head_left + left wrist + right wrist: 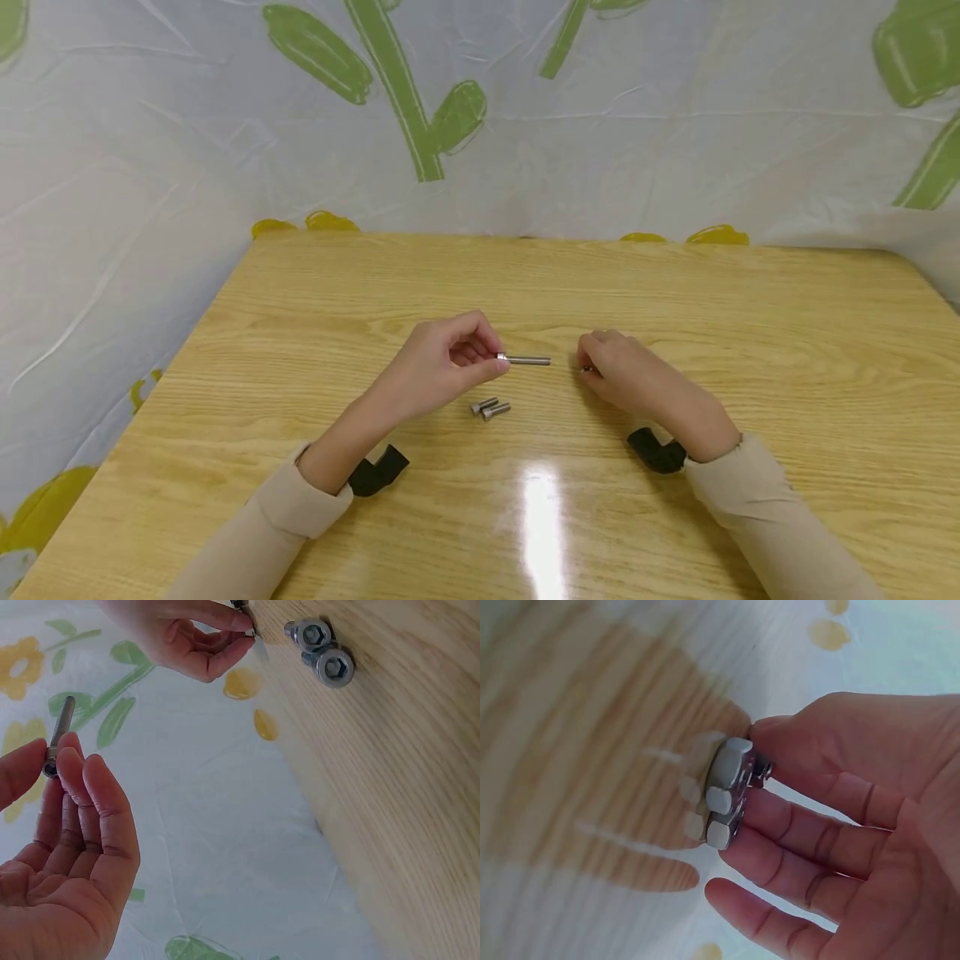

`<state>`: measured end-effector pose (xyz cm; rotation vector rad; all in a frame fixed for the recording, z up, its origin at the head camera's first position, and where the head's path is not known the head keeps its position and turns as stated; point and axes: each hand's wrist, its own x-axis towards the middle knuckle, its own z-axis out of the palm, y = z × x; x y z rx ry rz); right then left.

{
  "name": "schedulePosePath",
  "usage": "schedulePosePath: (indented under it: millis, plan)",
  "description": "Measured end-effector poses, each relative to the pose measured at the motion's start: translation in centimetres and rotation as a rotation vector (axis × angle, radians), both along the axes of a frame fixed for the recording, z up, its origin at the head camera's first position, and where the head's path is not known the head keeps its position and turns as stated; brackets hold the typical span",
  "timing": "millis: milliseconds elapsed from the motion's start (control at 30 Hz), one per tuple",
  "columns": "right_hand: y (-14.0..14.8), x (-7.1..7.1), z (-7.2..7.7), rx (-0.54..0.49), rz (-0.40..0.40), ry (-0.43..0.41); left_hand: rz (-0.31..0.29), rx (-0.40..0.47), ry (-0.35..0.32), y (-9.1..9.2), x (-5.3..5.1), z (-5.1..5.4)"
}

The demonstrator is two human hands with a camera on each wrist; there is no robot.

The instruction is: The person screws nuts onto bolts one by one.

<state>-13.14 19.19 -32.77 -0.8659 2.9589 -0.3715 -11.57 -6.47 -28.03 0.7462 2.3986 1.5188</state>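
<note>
Head view bright, evenly lit; hard white glare streak (542,533) on the wood-grain tabletop (825,333) just shy of six o'clock, soft shadow under the right hand (633,375). Left wrist view dimmer, cooler; floral sheet (217,825) reads grey-blue, two socket-head bolts (322,649) toward one o'clock fairly crisp. Right wrist view hazy: tabletop grain smeared at nine o'clock, sheet washed pale toward two, cause of blur unclear.
</note>
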Motion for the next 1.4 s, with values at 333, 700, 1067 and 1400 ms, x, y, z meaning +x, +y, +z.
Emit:
schedulePosePath:
  millis: [333,700,1067,1400]
  plan:
    - [0.1,0.1,-0.1,-0.03,-0.006,-0.001,0.019,0.036,-0.013,-0.2,0.4,-0.1]
    - [0.5,0.0,1.0,-0.137,-0.053,-0.073,0.005,0.087,-0.055,-0.1,0.4,-0.6]
    - [0.3,1.9,3.6,-0.551,0.051,-0.041,0.037,0.13,-0.1,-0.1,0.7,-0.4]
    - [-1.6,3.4,4.4,-0.989,0.216,-0.228,0.087,0.17,-0.094,0.1,1.5,0.0]
